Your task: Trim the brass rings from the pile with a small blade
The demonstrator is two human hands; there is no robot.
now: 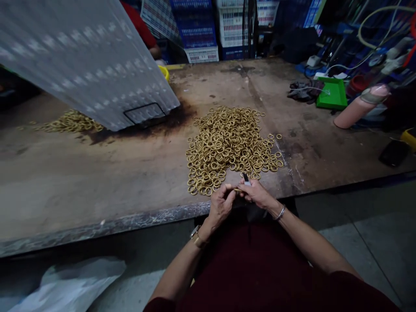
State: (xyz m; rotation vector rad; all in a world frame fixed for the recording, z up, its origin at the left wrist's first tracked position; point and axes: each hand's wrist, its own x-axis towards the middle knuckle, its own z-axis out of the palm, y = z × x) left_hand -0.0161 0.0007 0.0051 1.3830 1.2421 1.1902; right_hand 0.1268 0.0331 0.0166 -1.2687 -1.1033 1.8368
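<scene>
Dim workshop light falls on a stained wooden workbench [136,173], where a heap of brass-coloured rings [232,138] lies near the front edge. Just on the near side of that heap, the left hand [221,205] pinches a single ring [237,190] between thumb and fingers. Its partner, the right hand [258,194], has its fingers curled around a small grey tool with a black end [246,179]; whether they also press on the ring, I cannot tell. A wristwatch [196,236] circles the left wrist, a metal bracelet [280,212] the right. Left of the heap slants a ribbed grey panel [107,65], with a second heap of rings [74,122] farther left. Right of the heap are a green tray [333,92] and a pink bottle [359,107]. Beyond it rise stacked blue and white crates [196,32], and, to their left, a co-worker's red sleeve [141,26].
</scene>
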